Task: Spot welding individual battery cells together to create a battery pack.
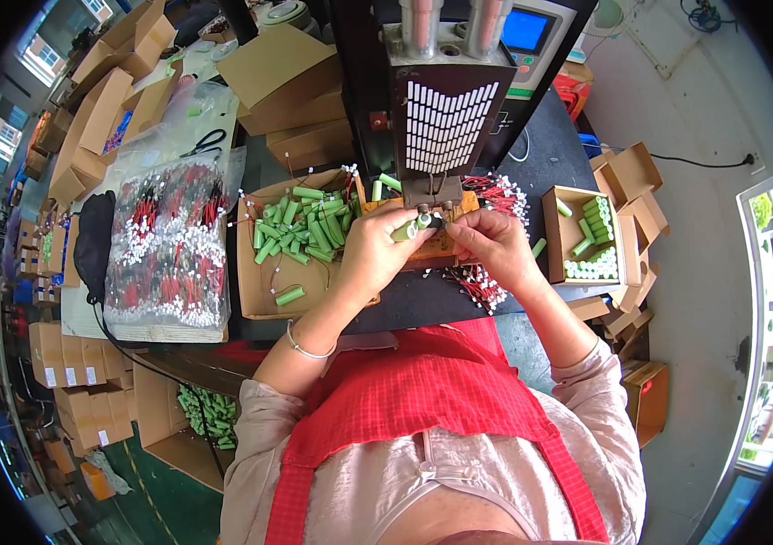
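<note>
Below the head of a spot welder, my left hand is closed around a green cylindrical battery cell. A second cell end shows beside it, close under the electrodes. My right hand pinches with thumb and forefinger right next to the cell; what lies between those fingertips is too small to make out. Both hands are over an orange-brown work block. Bundles of red and black wires with white connectors lie beside and under my right hand.
Left of my hands, a cardboard box holds many loose green cells. A bagged stack of wire leads and black scissors lie farther left. A smaller box with cells stands at right. The welder's control panel is behind.
</note>
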{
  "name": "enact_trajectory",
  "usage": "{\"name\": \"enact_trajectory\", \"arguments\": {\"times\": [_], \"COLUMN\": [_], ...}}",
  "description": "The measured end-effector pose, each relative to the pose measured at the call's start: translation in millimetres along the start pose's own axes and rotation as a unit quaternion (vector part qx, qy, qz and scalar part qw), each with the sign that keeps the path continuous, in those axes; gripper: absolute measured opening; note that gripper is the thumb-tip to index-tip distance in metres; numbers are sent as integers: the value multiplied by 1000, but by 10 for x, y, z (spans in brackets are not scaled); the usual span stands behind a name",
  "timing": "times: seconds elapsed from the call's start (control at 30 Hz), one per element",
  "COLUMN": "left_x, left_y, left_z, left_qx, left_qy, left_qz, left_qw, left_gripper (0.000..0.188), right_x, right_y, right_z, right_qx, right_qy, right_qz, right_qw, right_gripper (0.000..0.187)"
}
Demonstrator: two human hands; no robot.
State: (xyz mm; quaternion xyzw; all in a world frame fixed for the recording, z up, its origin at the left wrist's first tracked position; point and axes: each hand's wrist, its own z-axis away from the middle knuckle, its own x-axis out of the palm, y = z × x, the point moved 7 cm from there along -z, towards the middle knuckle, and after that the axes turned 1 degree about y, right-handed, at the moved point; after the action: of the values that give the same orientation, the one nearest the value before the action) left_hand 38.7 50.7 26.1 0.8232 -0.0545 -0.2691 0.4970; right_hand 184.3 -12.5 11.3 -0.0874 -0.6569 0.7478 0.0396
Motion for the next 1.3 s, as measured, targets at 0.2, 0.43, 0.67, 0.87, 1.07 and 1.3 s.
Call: {"name": "enact_trajectory", "arguments": {"times": [0.2, 0.43, 0.67, 0.87, 1.07, 1.3], "left_x": [42, 14, -28, 50, 37, 31], "left_y": [12, 38, -1, -169, -237, -29], "left_z": [-76, -79, 75, 212, 55, -9], "left_qx": [0, 53, -102, -276, -165, -49], "left_qy": [-20, 26, -53, -148, -19, 0], "left_qz": [-43, -58, 47, 426, 199, 60], "left_qw": [999, 997, 992, 849, 966, 997], "left_gripper": [17, 17, 21, 23, 18, 20], "right_x": [19, 32, -89, -68, 49, 190], "right_y": [1, -50, -245, -287, -277, -311], "right_z": [-73, -59, 213, 284, 276, 196], "right_qx": [33, 22, -147, -236, -387, -458], "right_qy": [-9, -24, 16, 96, 205, 186], "right_qz": [45, 35, 259, 261, 253, 260], "right_qw": [998, 999, 954, 931, 863, 830], "right_gripper": [19, 17, 15, 12, 17, 19]}}
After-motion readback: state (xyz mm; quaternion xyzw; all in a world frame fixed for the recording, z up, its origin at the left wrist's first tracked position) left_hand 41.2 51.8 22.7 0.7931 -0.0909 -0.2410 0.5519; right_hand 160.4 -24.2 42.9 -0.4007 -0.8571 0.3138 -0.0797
